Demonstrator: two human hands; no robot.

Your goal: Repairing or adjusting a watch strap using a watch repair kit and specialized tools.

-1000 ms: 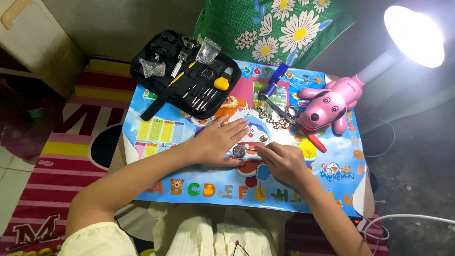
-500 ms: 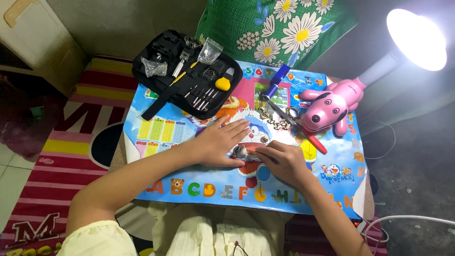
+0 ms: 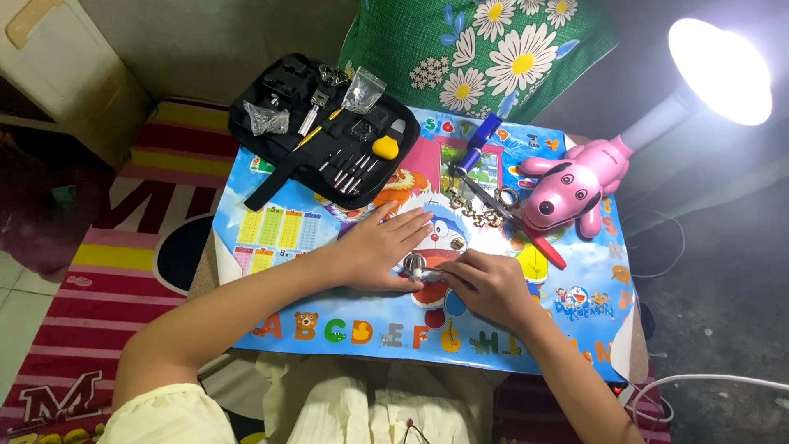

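1. On the cartoon table cover [image 3: 271,238], near its middle, both hands work a small metal watch case [image 3: 412,265].
2. Left hand [image 3: 380,251]: palm down, fingers spread flat and nearly straight on the cover, thumb side pinning the watch case. It closes around nothing; it presses.
3. Right hand [image 3: 485,284]: just right of the watch case, fingers curled in tight on a thin tool. The tip looks to be touching the case edge; the tool itself is mostly hidden, so I cannot tell its type.
4. Progress, as a judgement: bracelet is off. Loose metal links [image 3: 477,212] lie on the cover above and right of the watch case, well apart from it. Case work looks mid-way; open or closed back cannot be read from this view.
5. Black tool kit [image 3: 316,136] lies unzipped at the cover's upper left corner, with a yellow-handled tool [image 3: 385,148] and several screwdrivers in their slots. So most tools are unused right now.
6. Blue-handled tool [image 3: 477,141] lies above the links; a red-handled tool [image 3: 546,247] lies to their right.
7. Pink dog-shaped lamp [image 3: 575,185] stands at the cover's right edge, lit.
8. Left to do, judged: finish the case, refit links.
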